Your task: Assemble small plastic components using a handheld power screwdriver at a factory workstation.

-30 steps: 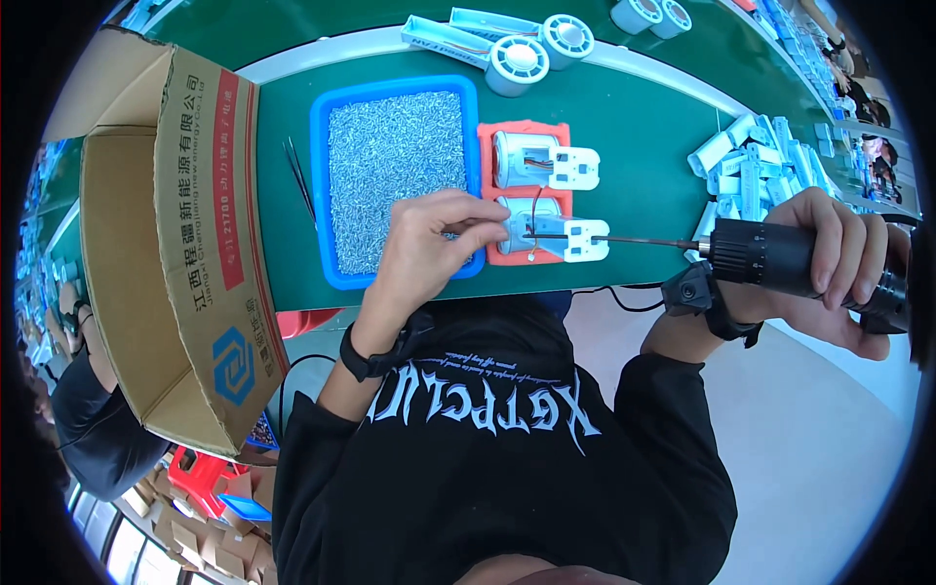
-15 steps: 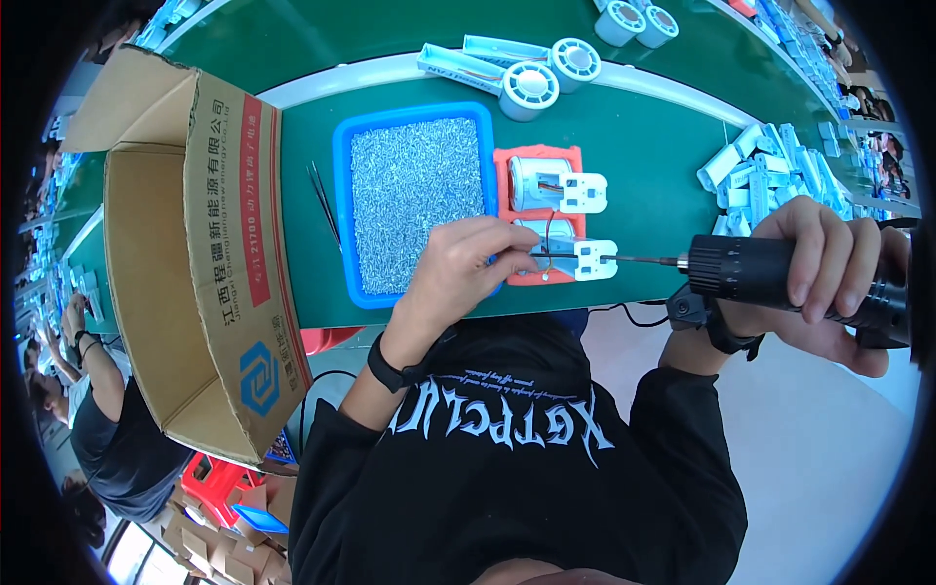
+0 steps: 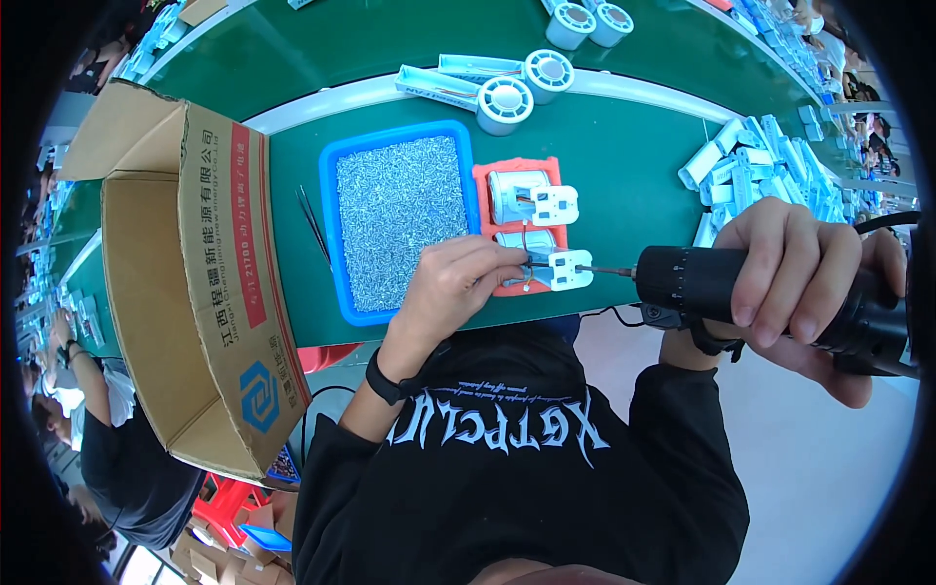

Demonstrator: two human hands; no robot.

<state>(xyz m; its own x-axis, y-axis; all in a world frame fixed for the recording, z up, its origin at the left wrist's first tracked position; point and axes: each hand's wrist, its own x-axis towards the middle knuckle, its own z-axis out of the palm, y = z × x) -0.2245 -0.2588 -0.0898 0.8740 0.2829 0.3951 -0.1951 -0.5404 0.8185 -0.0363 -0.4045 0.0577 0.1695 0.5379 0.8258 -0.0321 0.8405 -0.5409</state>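
My right hand (image 3: 804, 283) is wrapped around a black electric screwdriver (image 3: 692, 278). Its long bit points left and meets the white end plate (image 3: 570, 270) of the nearer small cylindrical unit. That unit lies in an orange-red holder (image 3: 481, 175), beside a second unit (image 3: 517, 195) with the same kind of white plate (image 3: 556, 206). My left hand (image 3: 458, 283) is closed in a pinch at the nearer unit, by its thin wires; the fingertips hide what they grip. Left of the holder stands a blue tray (image 3: 329, 234) full of small silver screws (image 3: 395, 224).
A large open cardboard box (image 3: 219, 283) stands at the left, with dark tweezers (image 3: 312, 226) beside it. Round white fan heads (image 3: 505, 102) with pale blue housings lie at the back. More pale blue housings (image 3: 751, 171) are heaped at the right. A co-worker (image 3: 127, 448) is at far left.
The view has shifted a little, so the bench things appear lower and further left. The screwdriver still meets the nearer plate, and my left hand stays pinched beside it.
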